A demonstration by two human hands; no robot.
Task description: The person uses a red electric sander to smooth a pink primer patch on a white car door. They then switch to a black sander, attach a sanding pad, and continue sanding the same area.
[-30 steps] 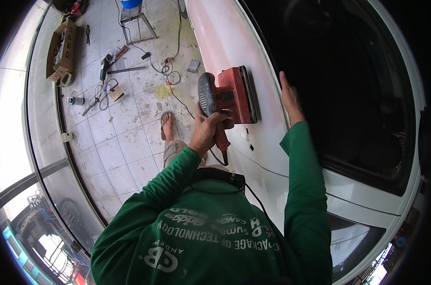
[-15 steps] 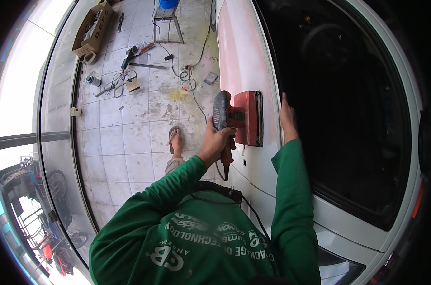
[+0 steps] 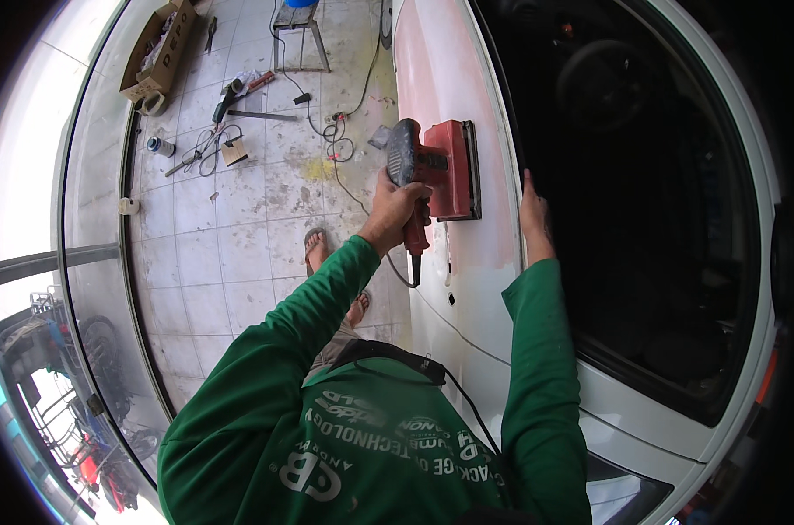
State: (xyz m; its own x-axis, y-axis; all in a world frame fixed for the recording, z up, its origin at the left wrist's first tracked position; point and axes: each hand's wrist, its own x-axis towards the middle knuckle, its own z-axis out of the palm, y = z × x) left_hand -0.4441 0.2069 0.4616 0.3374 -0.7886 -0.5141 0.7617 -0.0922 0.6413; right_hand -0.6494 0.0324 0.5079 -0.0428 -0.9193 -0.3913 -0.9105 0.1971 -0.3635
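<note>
Sander [image 3: 449, 168] (red one) is in the L hand [image 3: 397, 210], fingers clamped round it, pad side up against the car door [image 3: 480, 302] on the pinkish patch [image 3: 427, 70]. R hand [image 3: 535, 219] is at the edge of the window [image 3: 650, 236], fingers straightish, can't tell if it's gripping anything tbh. Over on the tiled floor [image 3: 239, 206]: box [image 3: 159, 66], stool [image 3: 297, 17], can [image 3: 160, 146] etc.

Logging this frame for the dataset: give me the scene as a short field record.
left hand: gripping red sheet sander by its handle
right hand: at the lower edge of the car's dark side window; fingers partly hidden
work surface: white car door, pinkish patches
sander pad: facing door; contact unclear
floor: tiled, stained
floor items: cardboard box, stool, can
</note>
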